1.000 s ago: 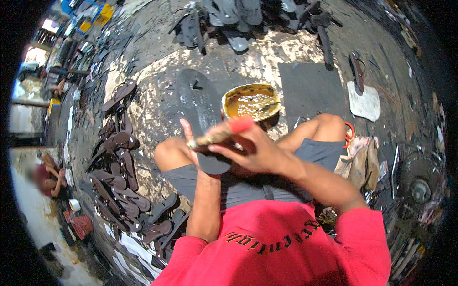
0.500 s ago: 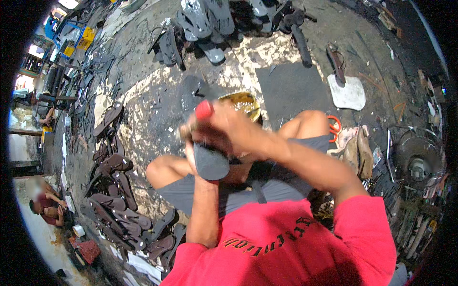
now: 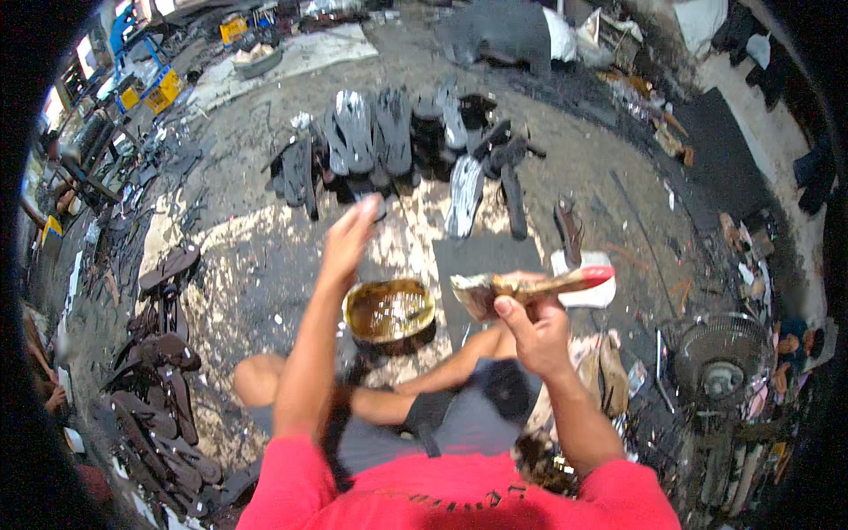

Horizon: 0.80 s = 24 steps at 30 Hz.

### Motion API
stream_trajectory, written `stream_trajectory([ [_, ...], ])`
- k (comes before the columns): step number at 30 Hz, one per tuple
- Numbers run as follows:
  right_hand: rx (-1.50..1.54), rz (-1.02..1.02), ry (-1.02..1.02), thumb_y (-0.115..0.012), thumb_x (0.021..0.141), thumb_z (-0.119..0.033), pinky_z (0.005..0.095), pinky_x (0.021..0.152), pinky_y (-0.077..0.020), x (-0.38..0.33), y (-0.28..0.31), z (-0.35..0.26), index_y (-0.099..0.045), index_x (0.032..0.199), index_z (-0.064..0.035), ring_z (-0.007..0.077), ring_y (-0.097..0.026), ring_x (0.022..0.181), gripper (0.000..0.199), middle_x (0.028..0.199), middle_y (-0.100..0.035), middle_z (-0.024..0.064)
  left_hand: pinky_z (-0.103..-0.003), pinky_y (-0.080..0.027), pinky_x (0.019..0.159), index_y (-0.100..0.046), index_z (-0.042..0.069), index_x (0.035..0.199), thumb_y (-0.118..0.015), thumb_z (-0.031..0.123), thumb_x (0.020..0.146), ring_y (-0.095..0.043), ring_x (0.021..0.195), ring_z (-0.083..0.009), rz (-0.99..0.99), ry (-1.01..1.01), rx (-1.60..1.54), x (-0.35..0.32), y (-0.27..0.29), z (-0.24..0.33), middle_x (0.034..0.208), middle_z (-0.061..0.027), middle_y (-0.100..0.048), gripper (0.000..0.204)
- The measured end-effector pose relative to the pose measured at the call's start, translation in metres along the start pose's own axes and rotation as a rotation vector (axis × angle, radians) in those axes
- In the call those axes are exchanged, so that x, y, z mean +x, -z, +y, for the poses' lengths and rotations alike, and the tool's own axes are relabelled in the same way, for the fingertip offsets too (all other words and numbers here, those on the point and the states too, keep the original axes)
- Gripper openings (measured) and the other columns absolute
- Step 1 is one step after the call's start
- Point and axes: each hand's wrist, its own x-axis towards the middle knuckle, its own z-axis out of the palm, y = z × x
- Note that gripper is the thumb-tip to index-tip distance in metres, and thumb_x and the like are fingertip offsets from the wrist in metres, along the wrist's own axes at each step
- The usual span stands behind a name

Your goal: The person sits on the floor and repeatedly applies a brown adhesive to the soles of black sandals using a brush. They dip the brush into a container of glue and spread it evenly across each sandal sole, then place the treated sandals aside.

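While the left hand (image 3: 347, 243) stretches to twelve o'clock, fingers straight and unclosed, the right hand (image 3: 541, 329) grips a brush (image 3: 563, 284), bristles (image 3: 473, 296) at its nine o'clock.

Red short-sleeved shirt (image 3: 389, 495), printed with dark lettering (image 3: 442, 501) across the front, is worn with grey shorts (image 3: 477, 428).

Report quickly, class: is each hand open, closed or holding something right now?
Left hand: open, fingers stretched out, apparently empty.
Right hand: closed, holding a brush with a red-ended handle.
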Motion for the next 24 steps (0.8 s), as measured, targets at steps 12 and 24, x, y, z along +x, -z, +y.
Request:
stream_trajectory([
  [12,0.045,-0.200,-0.124,-0.068,0.101,-0.021,0.0285,0.084,-0.0522,0.049,-0.072,0.102,-0.069,0.119,0.0022,0.0099,-0.062,0.094,0.030,0.105,-0.070,0.0025,-0.052,-0.041,0.113,-0.043,0.019,0.155,-0.075,0.043,0.085,-0.044,0.140,-0.0445,-0.168,0.907,1.612,-0.552,0.252,0.074,0.159,-0.0247,-0.039,0.080],
  [24,-0.049,-0.254,-0.220,-0.070,0.099,-0.021,0.0301,0.086,-0.0531,0.050,-0.085,0.094,-0.070,0.115,0.0012,0.0102,-0.062,0.095,0.028,0.105,-0.070,0.0020,-0.050,-0.052,0.083,-0.071,0.002,0.106,-0.085,0.033,0.073,-0.065,0.095,-0.0456,0.215,0.582,1.428,-0.594,0.349,0.085,0.097,-0.0253,-0.068,0.047],
])
